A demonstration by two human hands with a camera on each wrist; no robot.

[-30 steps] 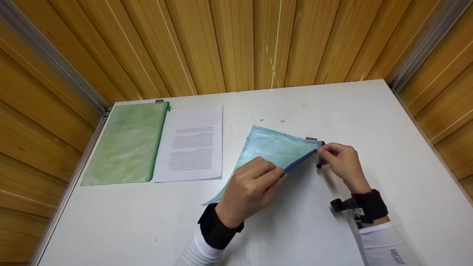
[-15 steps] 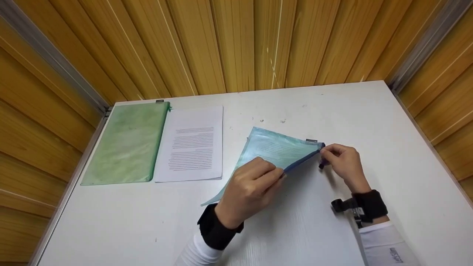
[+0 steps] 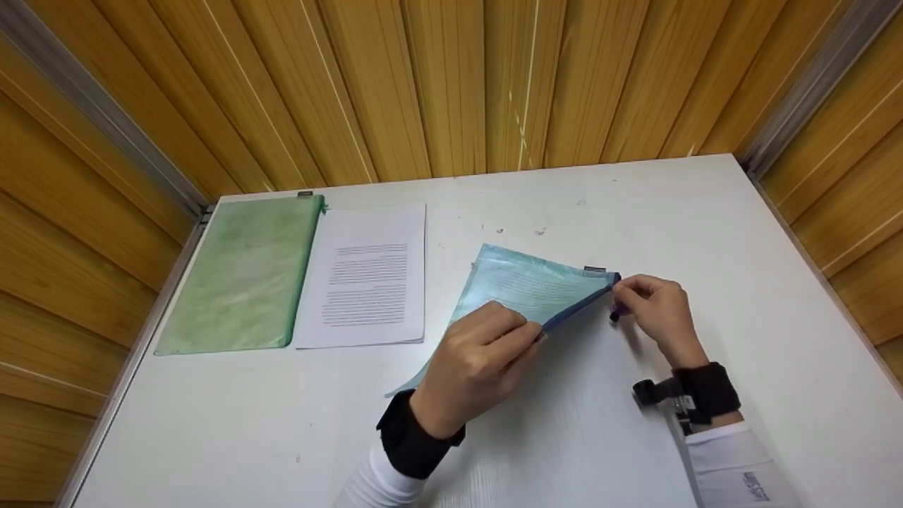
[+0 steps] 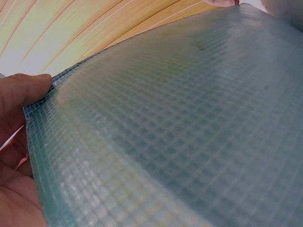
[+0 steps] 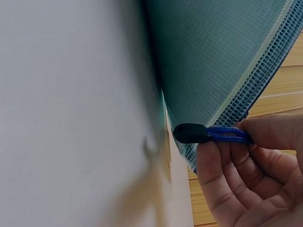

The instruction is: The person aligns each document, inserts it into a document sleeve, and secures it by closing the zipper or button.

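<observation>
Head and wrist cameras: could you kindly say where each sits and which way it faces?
Head: on the head, facing forward and down at white table; left hand, right hand, white sleeves.
Left wrist: on that wrist, facing translucent blue mesh pouch; left hand, skin at top.
Right wrist: on that wrist, facing black-tipped blue cord pull; right hand.
Both wrist views share the pouch.

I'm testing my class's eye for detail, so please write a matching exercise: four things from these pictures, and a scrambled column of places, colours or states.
Column one
1. green pouch
2. printed sheets
3. light blue pouch
4. cord pull

Column two
A. edge held by the left hand
B. blue loop, dark end
C. flat, leftmost in the head view
D. white, between two pouches

Pairs: 1-C; 2-D; 3-A; 4-B
</observation>
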